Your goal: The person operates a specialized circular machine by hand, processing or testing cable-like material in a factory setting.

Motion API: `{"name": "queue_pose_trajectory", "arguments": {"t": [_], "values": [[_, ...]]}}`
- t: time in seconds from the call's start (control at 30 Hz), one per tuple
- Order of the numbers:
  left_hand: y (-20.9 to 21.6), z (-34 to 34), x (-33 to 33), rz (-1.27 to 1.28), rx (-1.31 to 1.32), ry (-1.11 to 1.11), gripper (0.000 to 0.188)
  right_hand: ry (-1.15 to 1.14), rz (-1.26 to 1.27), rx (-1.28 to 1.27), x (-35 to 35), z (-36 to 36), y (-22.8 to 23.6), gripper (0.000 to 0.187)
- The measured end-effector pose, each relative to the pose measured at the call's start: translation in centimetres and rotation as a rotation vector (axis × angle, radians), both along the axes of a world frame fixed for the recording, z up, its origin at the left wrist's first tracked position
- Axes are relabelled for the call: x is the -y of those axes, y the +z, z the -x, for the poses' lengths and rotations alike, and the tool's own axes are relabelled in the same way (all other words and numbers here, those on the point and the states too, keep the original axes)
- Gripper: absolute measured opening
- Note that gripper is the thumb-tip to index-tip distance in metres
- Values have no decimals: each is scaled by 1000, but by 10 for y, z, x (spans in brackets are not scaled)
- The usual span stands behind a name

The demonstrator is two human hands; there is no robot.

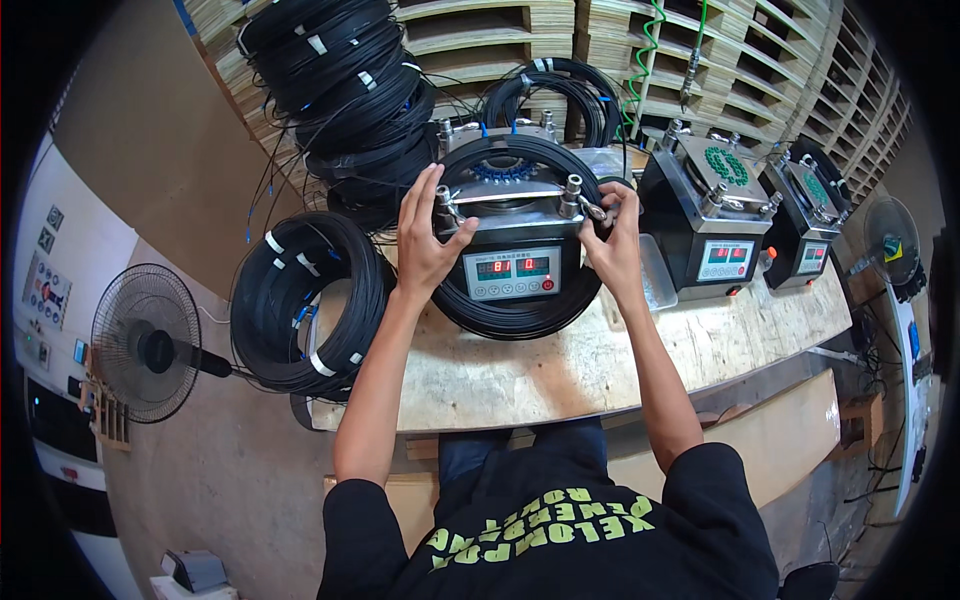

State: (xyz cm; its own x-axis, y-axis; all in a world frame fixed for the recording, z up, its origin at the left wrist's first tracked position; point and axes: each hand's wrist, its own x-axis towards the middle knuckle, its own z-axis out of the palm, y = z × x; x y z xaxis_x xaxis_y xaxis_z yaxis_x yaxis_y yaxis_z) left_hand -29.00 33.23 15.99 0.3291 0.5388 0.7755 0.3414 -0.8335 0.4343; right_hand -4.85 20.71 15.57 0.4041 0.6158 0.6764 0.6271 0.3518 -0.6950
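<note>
A benchtop machine (512,300) with a red digital display stands in front of me, a coil of black cable (490,322) looped around it. Its metal top plate (505,192) has corner clamps with round posts, and blue connectors (503,172) sit in a ring behind. At the front left corner clamp (445,212), my left hand (425,235) has its fingers up along the outer side and its thumb across the front. My right hand (613,240) curls around the front right corner clamp (570,197), thumb against the latch. Both palms are partly hidden.
Two similar machines (700,215) (806,225) stand to the right, with green connectors on top. A clear tray (655,275) lies between. Stacked black cable coils (350,110) rise at the far left, another coil (300,345) nearer. A fan (150,340) stands left; wooden pallets (490,40) are behind.
</note>
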Motion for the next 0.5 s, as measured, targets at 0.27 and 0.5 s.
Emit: {"name": "queue_pose_trajectory", "arguments": {"t": [0.27, 0.5], "values": [[3, 3, -1, -17, -27, -2, 81, -216, 105, 250, -6, 12, 20, 51], [3, -3, 2, -37, -29, 2, 76, -153, 221, 377, -17, 40, 23, 58]]}}
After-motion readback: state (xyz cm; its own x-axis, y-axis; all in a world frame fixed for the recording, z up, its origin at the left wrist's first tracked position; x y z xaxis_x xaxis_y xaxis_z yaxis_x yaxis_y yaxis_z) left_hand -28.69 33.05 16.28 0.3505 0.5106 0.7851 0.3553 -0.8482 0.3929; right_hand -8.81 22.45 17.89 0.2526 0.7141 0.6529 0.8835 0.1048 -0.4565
